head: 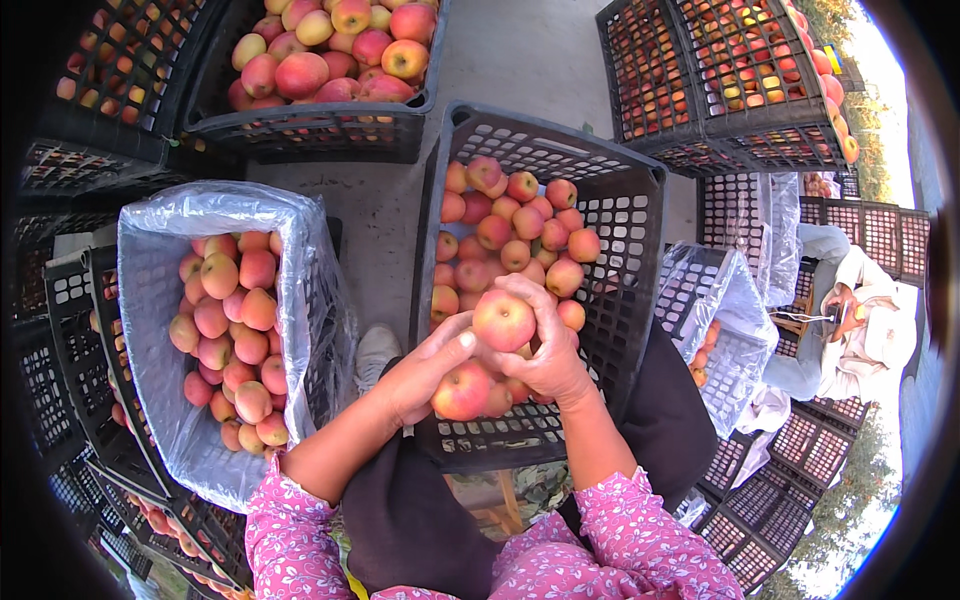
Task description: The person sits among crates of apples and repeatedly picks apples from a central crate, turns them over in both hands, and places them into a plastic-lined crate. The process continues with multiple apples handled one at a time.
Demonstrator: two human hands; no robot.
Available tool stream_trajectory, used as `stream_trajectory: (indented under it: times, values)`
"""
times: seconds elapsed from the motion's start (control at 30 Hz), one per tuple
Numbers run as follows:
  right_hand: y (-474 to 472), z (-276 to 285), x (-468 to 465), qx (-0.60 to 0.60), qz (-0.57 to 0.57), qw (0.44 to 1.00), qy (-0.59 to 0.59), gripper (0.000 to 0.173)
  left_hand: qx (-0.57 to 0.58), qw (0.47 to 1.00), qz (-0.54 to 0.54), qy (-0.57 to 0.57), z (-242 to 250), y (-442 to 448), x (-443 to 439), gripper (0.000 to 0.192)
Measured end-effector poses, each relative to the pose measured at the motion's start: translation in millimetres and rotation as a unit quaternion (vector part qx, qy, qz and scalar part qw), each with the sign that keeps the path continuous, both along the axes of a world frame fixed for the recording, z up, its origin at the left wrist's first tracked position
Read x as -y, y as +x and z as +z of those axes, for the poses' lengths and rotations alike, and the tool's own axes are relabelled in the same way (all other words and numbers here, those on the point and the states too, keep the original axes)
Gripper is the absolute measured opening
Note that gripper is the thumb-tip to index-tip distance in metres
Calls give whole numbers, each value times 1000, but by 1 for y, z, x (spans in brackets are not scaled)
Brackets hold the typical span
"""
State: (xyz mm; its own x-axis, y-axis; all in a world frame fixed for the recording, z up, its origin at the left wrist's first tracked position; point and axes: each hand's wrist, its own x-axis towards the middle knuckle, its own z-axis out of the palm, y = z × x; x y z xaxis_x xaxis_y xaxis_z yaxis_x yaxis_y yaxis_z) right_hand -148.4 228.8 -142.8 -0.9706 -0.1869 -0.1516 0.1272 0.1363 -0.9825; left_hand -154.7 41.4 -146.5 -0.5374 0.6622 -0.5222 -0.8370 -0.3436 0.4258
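Both hands are over a black plastic crate [544, 124] partly filled with red-yellow apples [493, 232]. My right hand [553, 349] wraps around the right side of a red apple [504, 320], its fingers curled behind and beneath it. At the apple's left side, my left hand [424, 375] grips it with the thumb in front. A second large apple [460, 390] sits just below, against my left palm; whether that hand bears its weight is hidden. To the left stands a crate lined with clear plastic film [202, 202], holding many apples [253, 401].
A heaped apple crate [307, 120] stands ahead, with stacked crates [720, 75] at the far right and more crates [75, 360] along the left. A film-lined crate [731, 352] is on the right. Beyond it sits another person [862, 322]. My shoe [377, 352] rests on the concrete floor [517, 52].
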Motion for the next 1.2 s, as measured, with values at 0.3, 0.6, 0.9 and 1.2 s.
stream_trajectory:
  times: [0.3,0.6,0.9,1.2]
  values:
    - [-7,10,0,0,146,989,13,70,41,994,-27,99,-5,-1,4,66]
    - [5,-17,-19,66,-85,994,-27,52,-84,950,296,-62,28,6,113,70]
    - [12,-78,-99,100,-142,929,327,36,-174,564,272,-760,-80,72,303,62]
    - [-10,-93,-103,236,-79,799,548,59,-339,647,251,-635,3,36,161,41]
